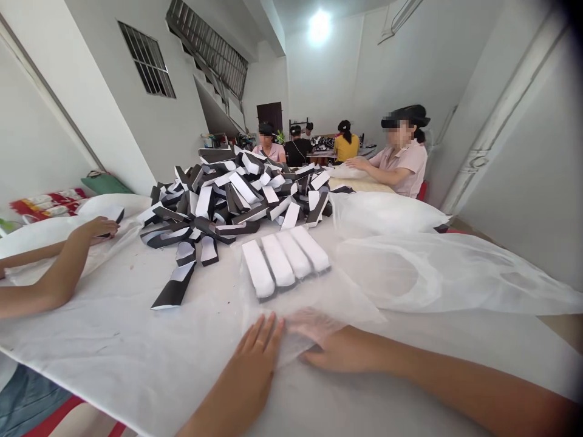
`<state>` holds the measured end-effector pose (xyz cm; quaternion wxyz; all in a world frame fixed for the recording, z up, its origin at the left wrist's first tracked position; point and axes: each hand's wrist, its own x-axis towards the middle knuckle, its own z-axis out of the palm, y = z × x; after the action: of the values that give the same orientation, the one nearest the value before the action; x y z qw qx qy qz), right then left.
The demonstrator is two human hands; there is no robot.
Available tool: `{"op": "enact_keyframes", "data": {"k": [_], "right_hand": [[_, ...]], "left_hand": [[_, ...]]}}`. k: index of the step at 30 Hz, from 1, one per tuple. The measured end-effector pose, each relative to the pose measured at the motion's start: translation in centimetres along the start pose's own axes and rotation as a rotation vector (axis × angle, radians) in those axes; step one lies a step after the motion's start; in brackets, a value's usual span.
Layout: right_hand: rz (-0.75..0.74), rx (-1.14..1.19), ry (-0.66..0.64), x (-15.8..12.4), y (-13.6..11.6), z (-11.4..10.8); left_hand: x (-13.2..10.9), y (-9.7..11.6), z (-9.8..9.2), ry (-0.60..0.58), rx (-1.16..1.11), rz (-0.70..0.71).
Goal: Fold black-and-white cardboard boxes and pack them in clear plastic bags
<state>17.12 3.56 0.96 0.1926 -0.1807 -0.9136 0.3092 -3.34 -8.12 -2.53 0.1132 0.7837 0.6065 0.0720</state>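
Note:
My left hand (255, 358) lies on the edge of a clear plastic bag (291, 318), fingers slightly apart. My right hand (328, 343) sits close beside it, its fingers covered by the bunched film. Just beyond both hands, several white-topped black boxes (285, 261) lie side by side in a row inside the bag. Farther off rises a heap of black-and-white cardboard box pieces (228, 197), with one loose black piece (175, 286) nearer me. Neither hand touches the heap.
A white sheet (113, 328) covers the table. Large translucent white bags (437, 273) lie on the right. A co-worker's hand (93, 229) at the left holds a box piece. Another co-worker (403, 164) sits at the far right, and several people work at the room's back.

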Motion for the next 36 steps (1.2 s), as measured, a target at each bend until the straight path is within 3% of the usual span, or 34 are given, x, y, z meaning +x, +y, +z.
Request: {"op": "enact_keyframes", "data": {"k": [2, 4, 6, 9, 11, 15, 17, 20, 25, 28, 30, 33, 36], "right_hand": [[-0.083, 0.057, -0.258, -2.1, -1.1, -1.8], [-0.116, 0.137, -0.402, -3.4, -2.2, -4.0], [-0.072, 0.194, -0.315, -3.8, -2.8, -6.2], [0.064, 0.204, 0.003, -3.1, -2.1, -8.3], [0.149, 0.184, 0.066, -2.2, -0.4, -8.4], [0.096, 0.067, -0.13, -0.9, 4.4, -5.9], [0.033, -0.02, -0.189, -0.9, 6.7, -4.5], [0.052, -0.021, -0.276, -1.7, 9.0, -3.9], [0.14, 0.002, -0.343, -2.8, 9.1, -6.3], [0.133, -0.06, -0.233, -1.5, 7.5, -6.7], [0.047, -0.105, -0.15, -0.2, 6.3, -5.7], [-0.03, -0.156, -0.135, 1.2, 5.4, -3.0], [0.011, -0.187, -0.237, 1.0, 5.9, -0.7]], "left_hand": [[-0.3, -1.9, -0.6, -0.032, 0.008, 0.011], [-0.4, -3.4, -1.7, -0.035, 0.004, 0.02], [-0.2, -4.1, -2.8, -0.009, -0.011, -0.001], [0.2, -3.6, -4.2, 0.056, -0.031, -0.037], [0.3, -2.7, -4.5, 0.071, -0.041, -0.016], [-0.3, -1.9, -3.5, -0.034, -0.054, 0.013], [-1.2, -2.4, -2.6, -0.093, -0.052, -0.011], [-3.1, -3.7, -2.0, -0.139, -0.032, -0.034], [-5.1, -4.6, -5.0, -0.146, 0.011, -0.02], [-2.4, -3.5, -7.1, -0.019, 0.035, -0.023], [0.7, -2.4, -7.2, 0.07, 0.036, 0.024], [5.0, -1.5, -5.1, 0.124, 0.053, 0.139], [7.0, -2.0, -2.3, 0.063, 0.093, 0.191]]}}
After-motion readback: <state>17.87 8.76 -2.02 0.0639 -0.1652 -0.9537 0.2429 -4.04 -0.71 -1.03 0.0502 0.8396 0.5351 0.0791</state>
